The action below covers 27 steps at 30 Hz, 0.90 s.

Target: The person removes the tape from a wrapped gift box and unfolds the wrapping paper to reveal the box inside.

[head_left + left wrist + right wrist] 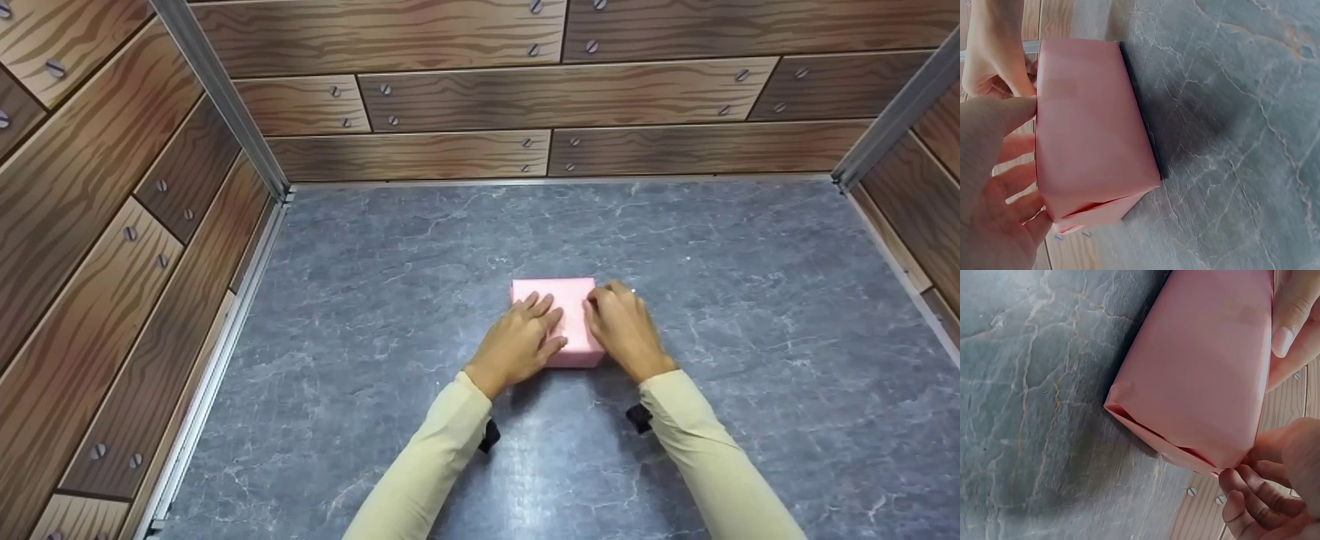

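Head view: one pink wrapped box (574,322), lying flat, right of centre on the grey marbled surface (360,337). Top face near square to the eye, sides roughly parallel to the back wall (525,97). My left hand (516,341), laid on the top, fingers spread. My right hand (626,326), fingers bent, at the right edge; whether they pinch the paper, I cannot tell. Wide room to left, right and beyond; the left boundary is a metal rail (202,397), well apart.

Left wrist view: near face, longer left to right than tall; its lower edge meets the surface. A folded end (1103,211) at my left, slightly gaping. Right fingertips hidden behind the box.

Right wrist view: right end, its paper flap (1148,437) gaping, right fingers curled at the upper corner. Box cut off by the frame; underside hidden.
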Available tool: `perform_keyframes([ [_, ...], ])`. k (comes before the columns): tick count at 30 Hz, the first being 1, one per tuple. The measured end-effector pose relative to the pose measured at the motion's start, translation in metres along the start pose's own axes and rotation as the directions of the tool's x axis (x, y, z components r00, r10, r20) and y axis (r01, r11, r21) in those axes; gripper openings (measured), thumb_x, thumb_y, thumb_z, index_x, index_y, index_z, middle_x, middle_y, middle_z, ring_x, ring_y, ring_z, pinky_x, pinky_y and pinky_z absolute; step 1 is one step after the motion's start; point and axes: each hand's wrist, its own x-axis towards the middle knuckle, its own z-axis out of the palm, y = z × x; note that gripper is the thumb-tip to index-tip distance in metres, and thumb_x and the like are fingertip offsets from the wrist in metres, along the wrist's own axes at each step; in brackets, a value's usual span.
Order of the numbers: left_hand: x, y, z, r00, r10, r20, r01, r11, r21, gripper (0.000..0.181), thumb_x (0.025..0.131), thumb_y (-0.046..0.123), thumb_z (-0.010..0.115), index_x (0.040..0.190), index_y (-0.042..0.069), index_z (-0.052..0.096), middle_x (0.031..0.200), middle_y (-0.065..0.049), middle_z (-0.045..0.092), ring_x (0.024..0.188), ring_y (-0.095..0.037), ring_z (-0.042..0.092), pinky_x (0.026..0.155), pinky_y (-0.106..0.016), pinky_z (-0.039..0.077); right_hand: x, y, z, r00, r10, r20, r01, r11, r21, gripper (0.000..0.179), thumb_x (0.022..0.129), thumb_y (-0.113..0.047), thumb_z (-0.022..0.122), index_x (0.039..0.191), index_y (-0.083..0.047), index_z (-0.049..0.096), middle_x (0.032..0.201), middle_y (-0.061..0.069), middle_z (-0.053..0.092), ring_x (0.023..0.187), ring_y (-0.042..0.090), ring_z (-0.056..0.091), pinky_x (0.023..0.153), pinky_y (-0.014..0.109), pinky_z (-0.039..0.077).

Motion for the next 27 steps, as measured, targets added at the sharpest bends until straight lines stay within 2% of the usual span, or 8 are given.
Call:
perform_keyframes([
  [7, -0.0004, 0.0006, -0.0002, 1.0, 0.003, -0.008, -0.003, 1.0, -0.008, 0.049, 0.103, 0.035, 0.057, 0.141, 0.005, 0.059, 0.15, -0.015, 0.05, 0.142, -0.035, 0.042, 0.119, -0.048, 0.032, 0.0001, 0.001, -0.0006, 1.0, -0.028, -0.013, 0.028, 1.0, -0.007, 0.009, 0.09, 0.001, 0.068, 0.092, 0.008, 0.073, 0.092, 0.024, 0.066, 0.081, 0.048, 0.067, 0.073, 0.058, 0.057],
  [21, -0.0008, 0.0007, 0.0007, 1.0, -0.004, -0.008, 0.004, 1.0, -0.008, 0.05, 0.104, 0.036, 0.055, 0.143, 0.005, 0.058, 0.151, -0.016, 0.049, 0.143, -0.035, 0.041, 0.12, -0.048, 0.03, -0.0011, -0.0022, -0.0003, 1.0, 0.021, -0.015, -0.022, 0.999, -0.031, 0.013, 0.094, -0.001, 0.06, 0.088, 0.008, 0.067, 0.09, 0.027, 0.064, 0.079, 0.055, 0.065, 0.069, 0.062, 0.054],
  [27, 0.0002, 0.0012, 0.0, 1.0, -0.004, 0.004, 0.004, 1.0, -0.006, 0.049, 0.104, 0.035, 0.055, 0.143, 0.005, 0.057, 0.151, -0.016, 0.049, 0.143, -0.036, 0.041, 0.12, -0.049, 0.03, -0.0026, 0.0023, -0.0005, 1.0, 0.005, -0.02, -0.004, 0.999, 0.032, 0.014, 0.092, -0.006, 0.07, 0.085, 0.006, 0.066, 0.087, 0.022, 0.062, 0.077, 0.046, 0.064, 0.069, 0.057, 0.054],
])
